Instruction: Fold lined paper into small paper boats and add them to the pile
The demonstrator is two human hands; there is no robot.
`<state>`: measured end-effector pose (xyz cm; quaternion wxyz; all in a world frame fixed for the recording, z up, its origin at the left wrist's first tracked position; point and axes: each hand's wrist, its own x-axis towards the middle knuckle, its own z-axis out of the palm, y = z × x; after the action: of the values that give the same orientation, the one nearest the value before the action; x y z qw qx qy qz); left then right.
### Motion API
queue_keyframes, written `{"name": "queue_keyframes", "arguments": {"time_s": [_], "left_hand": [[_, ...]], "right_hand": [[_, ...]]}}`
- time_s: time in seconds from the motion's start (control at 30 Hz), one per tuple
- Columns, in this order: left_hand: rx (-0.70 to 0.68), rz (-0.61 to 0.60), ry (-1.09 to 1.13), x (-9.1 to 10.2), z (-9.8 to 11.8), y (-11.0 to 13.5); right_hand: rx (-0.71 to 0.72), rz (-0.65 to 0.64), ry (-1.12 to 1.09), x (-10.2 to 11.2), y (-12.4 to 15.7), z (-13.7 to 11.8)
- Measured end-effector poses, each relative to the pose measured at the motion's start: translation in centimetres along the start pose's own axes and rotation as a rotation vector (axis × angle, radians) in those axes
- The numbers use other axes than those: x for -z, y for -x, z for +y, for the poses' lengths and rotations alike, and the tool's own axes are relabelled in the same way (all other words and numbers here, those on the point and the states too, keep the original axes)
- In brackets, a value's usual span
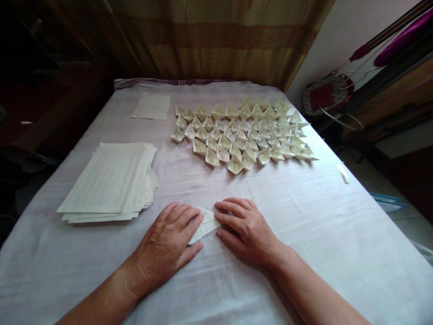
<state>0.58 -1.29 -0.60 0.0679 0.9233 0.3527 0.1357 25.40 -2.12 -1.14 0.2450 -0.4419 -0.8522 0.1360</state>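
Note:
A small piece of folded paper [207, 222] lies flat on the bed sheet between my hands, its right end narrowing to a point. My left hand [169, 237] rests palm down over its left part, with the fingers stretched out and the thumb along the lower edge. On the other side, my right hand [246, 232] is laid flat with spread fingers, and its fingertips touch the paper's right tip. Both hands partly hide the paper. Beyond them stand several folded paper boats [236, 163], packed in rows.
Left of my hands sits a stack of printed paper sheets [104, 178]. A single pale sheet [152, 106] lies farther back. A small white object [343, 173] is near the right edge of the sheet-covered surface [304, 216]. A bag [326, 95] hangs at the right, beside a curtain [216, 40].

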Motion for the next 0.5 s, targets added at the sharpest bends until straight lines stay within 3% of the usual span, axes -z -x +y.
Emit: {"name": "queue_keyframes", "arguments": {"time_s": [0.5], "left_hand": [[0.039, -0.009, 0.068, 0.40, 0.07, -0.26]], "right_hand": [[0.034, 0.059, -0.004, -0.06, -0.63, -0.05]]}}
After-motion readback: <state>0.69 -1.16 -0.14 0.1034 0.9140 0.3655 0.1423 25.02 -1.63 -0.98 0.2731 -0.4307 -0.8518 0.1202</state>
